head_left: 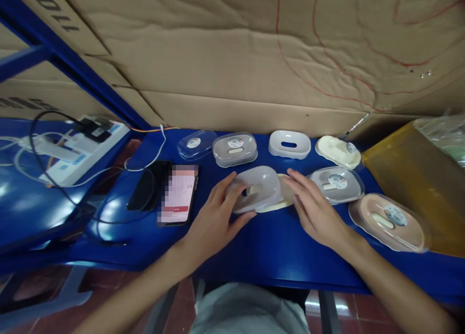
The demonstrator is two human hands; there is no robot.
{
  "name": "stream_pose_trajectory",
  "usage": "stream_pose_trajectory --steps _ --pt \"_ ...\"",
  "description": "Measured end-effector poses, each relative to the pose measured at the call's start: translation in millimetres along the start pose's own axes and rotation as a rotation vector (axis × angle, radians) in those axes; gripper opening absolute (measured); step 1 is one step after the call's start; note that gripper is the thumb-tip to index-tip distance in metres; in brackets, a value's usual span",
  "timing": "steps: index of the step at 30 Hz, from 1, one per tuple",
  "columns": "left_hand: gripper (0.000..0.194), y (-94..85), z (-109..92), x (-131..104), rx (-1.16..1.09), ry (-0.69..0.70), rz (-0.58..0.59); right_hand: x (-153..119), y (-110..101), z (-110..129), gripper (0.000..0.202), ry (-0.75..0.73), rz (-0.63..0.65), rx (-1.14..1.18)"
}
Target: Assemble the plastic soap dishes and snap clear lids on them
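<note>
In front of me my left hand (223, 210) grips the left end of a clear oval soap dish lid (262, 185), thumb at the near side and fingers over the far rim. The lid is tilted and partly covers a cream soap dish (274, 206) that lies on the blue table. Fingers of my right hand (314, 205) are stretched out and touch the right end of that dish, its thumb apart. Just right of this hand is a lidded grey-white soap dish (348, 194) with a round sticker. What lies under the lid shows only dimly.
Further back stand a loose clear lid (203, 151), a lidded grey dish (223, 155), a white dish (290, 152) and a cream one (327, 150). A lidded pinkish dish (370, 208) is at right, near a taped carton (414, 164). Left are a phone (178, 196) and a power strip (72, 164).
</note>
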State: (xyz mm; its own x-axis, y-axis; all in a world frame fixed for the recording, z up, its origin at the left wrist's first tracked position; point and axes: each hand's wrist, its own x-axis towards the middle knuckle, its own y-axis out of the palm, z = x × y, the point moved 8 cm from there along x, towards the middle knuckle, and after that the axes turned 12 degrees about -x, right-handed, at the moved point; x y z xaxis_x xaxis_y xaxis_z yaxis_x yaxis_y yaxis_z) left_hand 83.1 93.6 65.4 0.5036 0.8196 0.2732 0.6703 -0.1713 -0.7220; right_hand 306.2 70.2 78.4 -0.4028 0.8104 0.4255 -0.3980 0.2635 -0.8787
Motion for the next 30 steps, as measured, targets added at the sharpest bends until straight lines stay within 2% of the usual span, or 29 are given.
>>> stream_pose_trajectory --steps 4,7,15,20,26,30 --pt "0.048 11.2 -3 38 0.023 0.083 0.058 -3 5 -1 0.074 -0.028 0.003 -0.052" --pt "0.046 16.0 0 50 0.005 0.096 0.053 -2 10 -5 0.069 0.019 0.035 -0.093" --pt "0.044 39.2 -4 35 0.013 0.135 0.094 -4 5 -1 0.045 -0.045 0.104 -0.205" --pt "0.047 45.7 -8 28 0.063 0.155 0.127 -5 5 4 0.036 -0.125 0.131 -0.291" --pt "0.044 44.9 -6 27 0.180 0.215 0.204 -8 13 3 0.038 -0.176 0.202 -0.315" --pt "0.052 48.2 -8 24 0.251 0.261 0.211 -10 18 4 0.042 -0.220 0.210 -0.343"
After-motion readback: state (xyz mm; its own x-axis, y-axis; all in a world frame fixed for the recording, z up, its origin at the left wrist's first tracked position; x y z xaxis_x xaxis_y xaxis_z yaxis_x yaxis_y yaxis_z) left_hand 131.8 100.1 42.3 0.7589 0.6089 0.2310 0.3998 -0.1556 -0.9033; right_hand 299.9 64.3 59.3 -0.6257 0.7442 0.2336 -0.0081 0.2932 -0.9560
